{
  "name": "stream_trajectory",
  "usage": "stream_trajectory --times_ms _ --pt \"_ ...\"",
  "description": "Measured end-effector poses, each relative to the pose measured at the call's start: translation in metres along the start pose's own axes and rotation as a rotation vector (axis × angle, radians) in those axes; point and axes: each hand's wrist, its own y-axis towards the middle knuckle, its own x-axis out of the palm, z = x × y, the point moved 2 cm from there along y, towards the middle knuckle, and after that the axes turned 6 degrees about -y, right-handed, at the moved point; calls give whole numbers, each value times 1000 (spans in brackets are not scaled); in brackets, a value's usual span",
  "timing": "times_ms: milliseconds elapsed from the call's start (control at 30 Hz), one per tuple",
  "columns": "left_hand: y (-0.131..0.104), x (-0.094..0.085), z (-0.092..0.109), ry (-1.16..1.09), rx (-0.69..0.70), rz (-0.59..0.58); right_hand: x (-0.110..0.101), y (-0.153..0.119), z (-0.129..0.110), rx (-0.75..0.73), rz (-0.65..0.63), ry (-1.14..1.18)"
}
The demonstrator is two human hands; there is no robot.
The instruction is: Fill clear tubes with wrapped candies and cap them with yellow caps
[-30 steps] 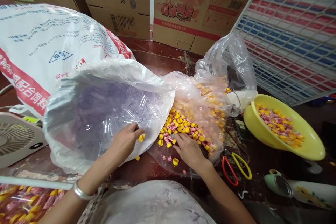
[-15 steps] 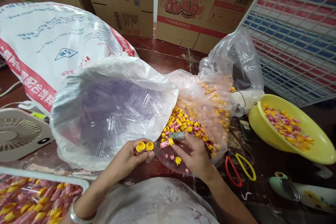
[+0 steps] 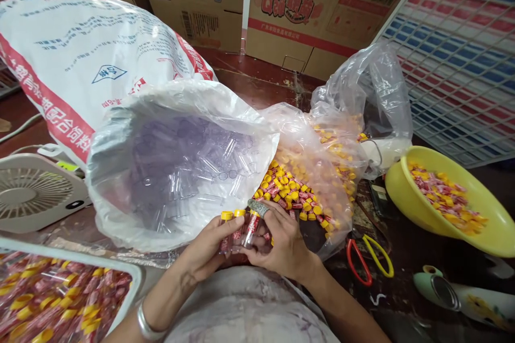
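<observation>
My left hand [image 3: 205, 252] is closed around small clear plastic tubes [image 3: 225, 238] with yellow caps, pink-and-red wrapped pieces showing inside. Beside them stands another tube [image 3: 252, 228], pinched by my right hand [image 3: 284, 241], its yellow cap partly under a finger wearing a grey textured cover [image 3: 257, 207]. Both hands meet low in front of my body. Just behind them lies a clear bag spilling yellow caps with pink wrapped pieces [image 3: 287, 185]. To the left, an open white sack [image 3: 183, 97] holds many empty clear tubes [image 3: 177, 171].
A white tray [image 3: 134, 284] of filled tubes sits front left, beneath a white fan [image 3: 36, 193]. Scissors [image 3: 360, 262] with red and yellow handles, a yellow bowl [image 3: 398, 187] and a flowered cylinder [image 3: 483, 300] lie right. Cardboard boxes [image 3: 281, 37] and a wire rack [image 3: 442, 91] stand behind.
My right hand has moved left and down to the tubes in my left hand, bringing the yellow-capped pink piece to one of them. The tubes now stand more upright, and the view has shifted slightly.
</observation>
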Motion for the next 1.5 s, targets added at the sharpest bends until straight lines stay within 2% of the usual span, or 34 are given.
stream_trajectory --times_ms 133,267,333,433,567,733,867,933,1133,1200,1367,1500 --pt "-1 0 -1 -101 -33 -13 0 0 3 19 3 39" --pt "-1 0 -4 -46 -29 -26 -8 5 10 21 -260 182" --pt "-2 1 -7 10 -29 -39 -14 9 13 58 -330 282" --pt "-4 4 -12 107 -66 -73 -19 17 13 136 -277 374" --pt "-2 10 -19 151 -60 -125 -12 23 9 105 -274 413" --pt "0 7 -20 109 -23 -90 -4 19 10 83 -311 514" --pt "-1 2 -21 -14 -37 -169 -8 17 11 257 -280 750" --pt "-1 -1 -20 -64 -29 -135 -11 15 12 340 -231 875" --pt "-4 -11 -12 -11 139 116 -17 7 16 502 -189 1024" --pt "-9 -12 -8 60 154 147 -14 3 17 548 -172 1058" --pt "-22 -10 -5 291 97 107 -4 -6 15 639 -155 1108" --pt "-26 -11 -2 548 205 273 2 -9 16 676 -246 1129"
